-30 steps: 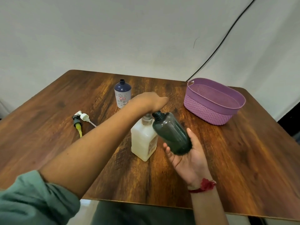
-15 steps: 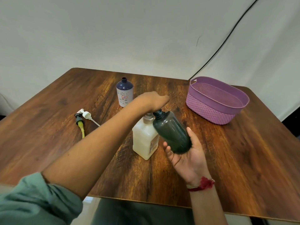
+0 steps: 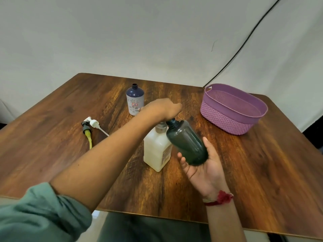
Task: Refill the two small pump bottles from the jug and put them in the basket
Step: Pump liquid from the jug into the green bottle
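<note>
The left hand [image 3: 162,109] arches over the top of the jug [image 3: 155,151], fingers curled down; whether they grip its cap is hidden. The right hand [image 3: 204,165] cradles the dark bottle [image 3: 187,142] by its base, tilted, its open neck touching the jug's shoulder. I judge the first refill is being set up: the jug needs opening and lifting, and the bottle needs holding upright. The blue bottle [image 3: 135,100] stands uncapped behind the jug. Two pump heads [image 3: 90,126] lie left of the jug on the bench [image 3: 262,172], and the basket [image 3: 227,119] sits well to its right.
</note>
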